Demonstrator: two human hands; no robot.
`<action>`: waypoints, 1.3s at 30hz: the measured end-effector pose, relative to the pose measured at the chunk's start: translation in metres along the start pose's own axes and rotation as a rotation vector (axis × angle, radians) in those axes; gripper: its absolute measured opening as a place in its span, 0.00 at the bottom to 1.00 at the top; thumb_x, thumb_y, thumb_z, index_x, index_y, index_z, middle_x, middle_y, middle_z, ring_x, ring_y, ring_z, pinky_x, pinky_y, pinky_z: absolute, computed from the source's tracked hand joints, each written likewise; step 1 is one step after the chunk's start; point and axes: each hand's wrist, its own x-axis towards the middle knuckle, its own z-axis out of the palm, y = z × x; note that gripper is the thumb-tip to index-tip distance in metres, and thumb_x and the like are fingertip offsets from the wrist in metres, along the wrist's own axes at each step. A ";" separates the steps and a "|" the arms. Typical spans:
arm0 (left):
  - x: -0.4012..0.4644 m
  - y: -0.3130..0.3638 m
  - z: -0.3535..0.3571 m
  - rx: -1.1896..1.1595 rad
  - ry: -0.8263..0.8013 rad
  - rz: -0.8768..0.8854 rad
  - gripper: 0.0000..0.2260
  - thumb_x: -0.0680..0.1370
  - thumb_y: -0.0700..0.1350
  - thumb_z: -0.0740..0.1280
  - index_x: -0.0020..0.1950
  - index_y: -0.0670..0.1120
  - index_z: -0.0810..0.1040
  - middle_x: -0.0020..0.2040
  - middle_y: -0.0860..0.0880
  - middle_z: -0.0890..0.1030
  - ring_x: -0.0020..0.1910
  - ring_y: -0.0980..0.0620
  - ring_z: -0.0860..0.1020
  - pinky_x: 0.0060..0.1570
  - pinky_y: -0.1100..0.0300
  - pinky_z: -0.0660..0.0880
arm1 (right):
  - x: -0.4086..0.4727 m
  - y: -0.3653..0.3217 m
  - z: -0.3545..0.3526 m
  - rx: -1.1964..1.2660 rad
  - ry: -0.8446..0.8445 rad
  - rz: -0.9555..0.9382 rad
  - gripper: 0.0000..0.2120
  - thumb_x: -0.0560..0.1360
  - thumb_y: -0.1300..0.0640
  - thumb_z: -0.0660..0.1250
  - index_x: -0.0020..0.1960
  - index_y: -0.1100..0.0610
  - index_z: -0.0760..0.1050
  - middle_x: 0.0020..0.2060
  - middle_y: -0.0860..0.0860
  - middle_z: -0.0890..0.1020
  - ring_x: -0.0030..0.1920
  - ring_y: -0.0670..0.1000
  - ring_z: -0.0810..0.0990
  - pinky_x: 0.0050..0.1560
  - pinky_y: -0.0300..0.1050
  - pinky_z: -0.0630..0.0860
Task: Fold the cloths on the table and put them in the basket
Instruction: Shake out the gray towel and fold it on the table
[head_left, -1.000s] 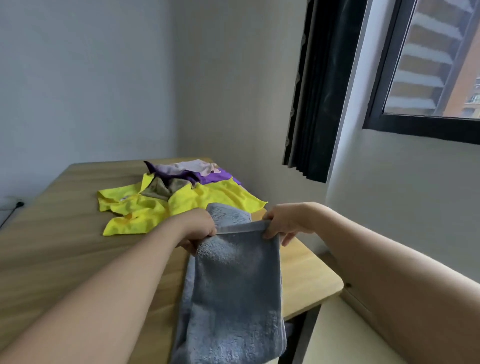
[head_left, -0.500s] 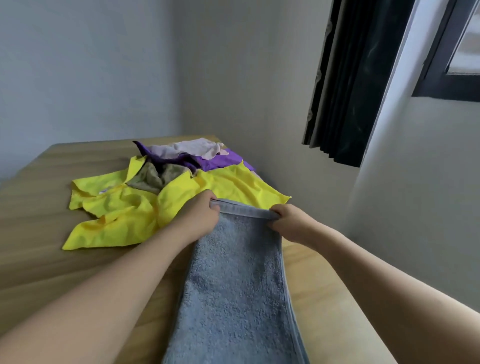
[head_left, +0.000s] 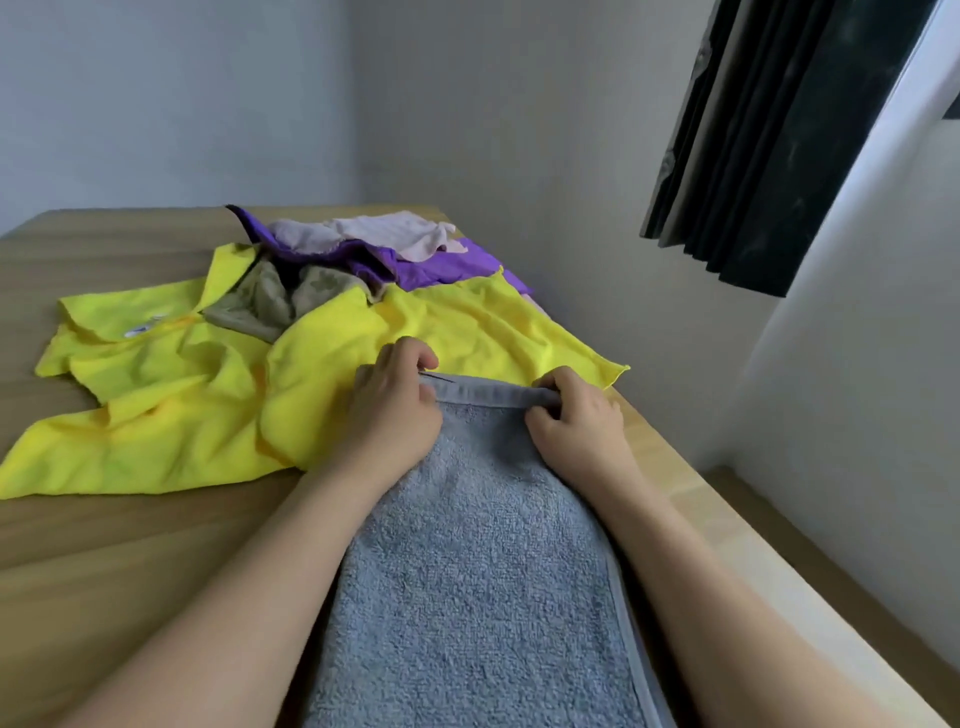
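Your left hand (head_left: 392, 410) and your right hand (head_left: 576, 421) both hold the far hem of the grey towel (head_left: 467, 571), each grip clamped on one far corner with fingers curled over the edge. The left grip covers the left corner, knuckles up, thumb side toward the middle of the hem. The right grip pinches the right corner, where the hem is rolled slightly under your fingers. Between the two grips the hem runs nearly straight and taut.

The towel lies flat on the desk (head_left: 104, 545), stretching from your grips back toward you between your forearms, its right border running just beside the inside of your right forearm. Its near end runs out of the bottom of the view.

Just beyond and to the left of your left grip lies the yellow cloth (head_left: 171, 395), spread and crumpled, its nearest fold touching the back of that hand and passing behind the towel's far hem. Farther beyond it, a khaki cloth (head_left: 270, 301) is bunched on the yellow one, with a purple cloth (head_left: 436, 262) behind it and a pale pink cloth (head_left: 384, 234) on top of the purple. A dark curtain (head_left: 779, 140) hangs high to the right of your right grip.
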 end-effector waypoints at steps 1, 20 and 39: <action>0.001 -0.001 -0.002 0.026 -0.031 0.030 0.13 0.76 0.39 0.62 0.60 0.49 0.70 0.60 0.49 0.73 0.59 0.42 0.69 0.59 0.50 0.66 | 0.000 0.000 0.002 -0.031 -0.012 0.006 0.10 0.72 0.59 0.61 0.53 0.56 0.73 0.51 0.51 0.79 0.55 0.57 0.74 0.56 0.51 0.67; 0.009 0.004 -0.043 0.187 -0.389 0.170 0.13 0.69 0.37 0.66 0.39 0.57 0.73 0.47 0.55 0.75 0.49 0.54 0.73 0.49 0.58 0.73 | 0.004 0.004 -0.002 0.132 -0.122 -0.196 0.08 0.62 0.52 0.60 0.39 0.53 0.71 0.45 0.51 0.82 0.47 0.54 0.77 0.51 0.49 0.74; -0.010 0.059 -0.084 -0.128 -0.166 0.116 0.08 0.72 0.37 0.64 0.38 0.49 0.78 0.25 0.55 0.72 0.20 0.59 0.68 0.20 0.69 0.60 | -0.016 -0.031 -0.059 -0.068 -0.552 -0.051 0.08 0.73 0.54 0.64 0.37 0.57 0.71 0.33 0.51 0.74 0.35 0.52 0.72 0.34 0.44 0.68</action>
